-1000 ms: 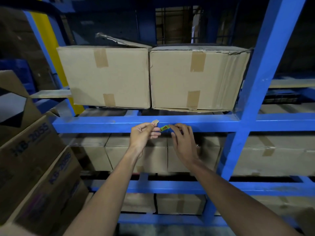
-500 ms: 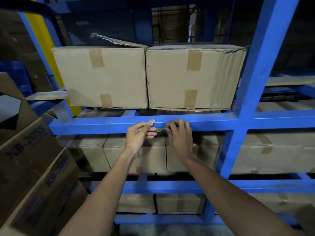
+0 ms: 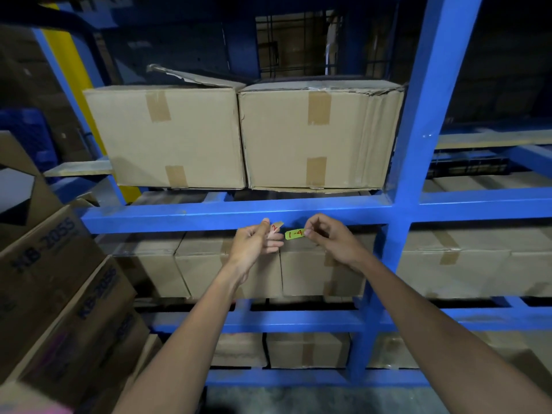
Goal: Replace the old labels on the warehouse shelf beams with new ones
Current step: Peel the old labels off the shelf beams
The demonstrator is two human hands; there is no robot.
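A blue shelf beam (image 3: 185, 216) runs across the middle of the view. My right hand (image 3: 330, 239) pinches the right end of a small green label (image 3: 294, 234) with red writing "1-4", held flat just below the beam's lower edge. My left hand (image 3: 254, 245) is beside it on the left, fingers closed on a small tan, crumpled label (image 3: 276, 226) with a red mark, its tip poking up against the beam. The two labels are a small gap apart.
Two taped cardboard boxes (image 3: 304, 135) sit on the shelf above the beam. More boxes (image 3: 227, 264) fill the lower shelves. A blue upright post (image 3: 418, 144) stands to the right. Printed cartons (image 3: 56, 279) are stacked at the left.
The green label has come away from the beam and now faces me, showing its writing. Both hands have dropped slightly below the beam and drawn a little apart.
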